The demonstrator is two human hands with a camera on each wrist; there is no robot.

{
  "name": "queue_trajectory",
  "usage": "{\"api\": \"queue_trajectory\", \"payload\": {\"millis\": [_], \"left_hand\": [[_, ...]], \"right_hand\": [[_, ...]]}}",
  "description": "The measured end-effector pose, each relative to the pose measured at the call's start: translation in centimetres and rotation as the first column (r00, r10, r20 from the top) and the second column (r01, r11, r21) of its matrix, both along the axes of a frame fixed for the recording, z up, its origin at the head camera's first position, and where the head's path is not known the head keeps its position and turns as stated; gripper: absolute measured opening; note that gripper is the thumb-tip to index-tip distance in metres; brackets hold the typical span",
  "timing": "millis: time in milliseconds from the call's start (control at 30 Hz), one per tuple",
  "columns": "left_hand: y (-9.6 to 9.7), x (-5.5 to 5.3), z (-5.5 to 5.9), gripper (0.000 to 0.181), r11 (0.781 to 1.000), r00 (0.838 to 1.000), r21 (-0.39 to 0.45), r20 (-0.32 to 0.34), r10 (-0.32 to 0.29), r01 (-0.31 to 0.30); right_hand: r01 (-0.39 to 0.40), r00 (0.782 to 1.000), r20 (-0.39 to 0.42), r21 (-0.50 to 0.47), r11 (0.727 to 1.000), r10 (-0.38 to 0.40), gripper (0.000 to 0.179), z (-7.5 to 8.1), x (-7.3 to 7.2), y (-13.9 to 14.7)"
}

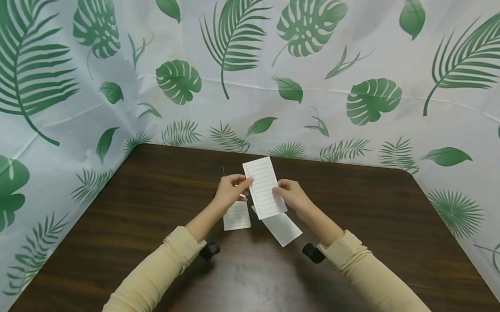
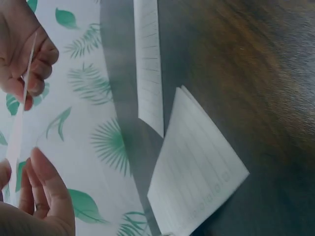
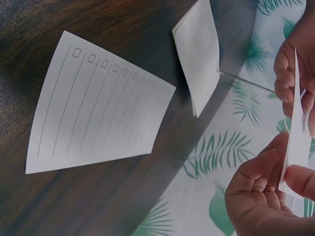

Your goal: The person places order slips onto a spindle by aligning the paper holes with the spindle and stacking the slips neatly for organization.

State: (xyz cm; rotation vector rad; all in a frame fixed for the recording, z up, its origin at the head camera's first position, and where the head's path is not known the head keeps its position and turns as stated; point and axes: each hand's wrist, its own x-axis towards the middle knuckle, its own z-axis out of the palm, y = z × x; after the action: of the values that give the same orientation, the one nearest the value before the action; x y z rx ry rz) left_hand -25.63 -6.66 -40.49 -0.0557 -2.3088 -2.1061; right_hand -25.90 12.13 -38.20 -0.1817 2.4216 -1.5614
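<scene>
A lined sheet of paper (image 1: 264,189) with a column of small checkboxes is held up above the table between both hands. My left hand (image 1: 231,192) pinches its left edge, thumb on the printed face. On the opposite edge, my right hand (image 1: 292,194) pinches the paper between thumb and fingers. Below the left hand lies a folded lined paper (image 2: 197,164), its layers parting at one corner. Another lined sheet (image 3: 98,110) with checkboxes lies under the right hand, partly covered by the held sheet in the head view.
All this is over a dark wood-grain table (image 1: 357,218). A white curtain with green leaf prints (image 1: 252,104) stands behind the table and along its sides. Black wrist devices (image 1: 313,253) show beneath both cream sleeves (image 1: 375,280).
</scene>
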Motion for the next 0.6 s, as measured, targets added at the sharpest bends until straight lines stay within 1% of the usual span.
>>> {"api": "queue_trajectory", "payload": {"millis": [100, 167, 267, 367, 467, 600], "left_hand": [[-0.1, -0.1, 0.4, 0.023, 1.000, 1.000, 0.007, 0.014, 0.023, -0.023], [-0.4, -0.2, 0.6, 0.021, 0.999, 0.999, -0.006, 0.025, 0.040, -0.040], [-1.1, -0.5, 1.2, 0.020, 0.999, 0.999, -0.031, 0.033, 0.040, -0.039], [-2.0, -0.8, 1.9, 0.022, 0.997, 1.000, -0.074, -0.001, 0.031, -0.031], [-2.9, -0.9, 2.7, 0.023, 0.994, 0.999, -0.108, -0.048, 0.025, -0.030], [-3.9, -0.6, 3.6, 0.024, 0.993, 0.997, -0.118, -0.073, 0.021, -0.029]], "right_hand": [[-0.022, 1.000, -0.019, -0.001, 1.000, 0.022, 0.019, -0.1, 0.1, -0.3], [-0.044, 0.999, -0.021, 0.002, 0.999, 0.044, 0.019, -0.2, 0.1, -0.4], [-0.077, 0.996, -0.036, 0.019, 0.997, 0.077, 0.019, 0.1, 0.1, -0.7], [-0.116, 0.991, -0.067, 0.024, 0.993, 0.118, 0.018, 0.6, 0.2, -1.2], [-0.146, 0.984, -0.096, 0.029, 0.989, 0.148, 0.018, 1.1, 0.3, -1.8], [-0.147, 0.983, -0.107, 0.033, 0.989, 0.150, 0.017, 1.8, 0.6, -2.6]]}}
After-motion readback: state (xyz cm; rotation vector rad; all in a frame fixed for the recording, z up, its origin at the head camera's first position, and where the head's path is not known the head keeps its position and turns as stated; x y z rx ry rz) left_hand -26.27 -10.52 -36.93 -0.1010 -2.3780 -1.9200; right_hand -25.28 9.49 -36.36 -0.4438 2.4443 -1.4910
